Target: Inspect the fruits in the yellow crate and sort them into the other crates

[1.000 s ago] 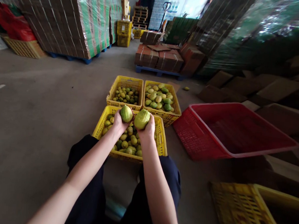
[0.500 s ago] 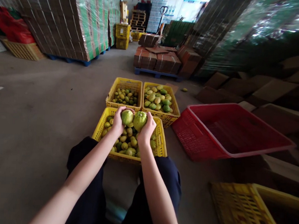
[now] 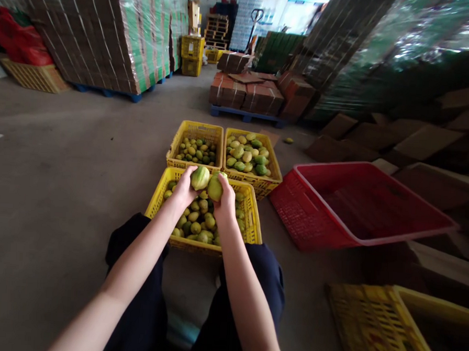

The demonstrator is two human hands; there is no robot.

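My left hand [image 3: 185,189] is closed round a yellow-green lemon [image 3: 200,178]. A second greenish lemon [image 3: 215,188] sits in my right hand [image 3: 226,198], whose thumb lies over its top. The two fruits are side by side, close together, above the near yellow crate [image 3: 257,218]. Many smaller green and yellow lemons [image 3: 195,228] fill the bottom of that crate, partly hidden by my hands and forearms.
Behind stand two more yellow crates, the left one [image 3: 175,141] with small lemons, the right one [image 3: 274,169] with larger ones. A red crate [image 3: 307,216] is at the right, another yellow crate [image 3: 372,324] nearer me. Strapped cardboard [image 3: 262,96] lies on a blue pallet [image 3: 245,115].
The lemon in my right hand has turned and moved slightly left, with the thumb now across it. The lemon in my left hand has turned and risen a little.
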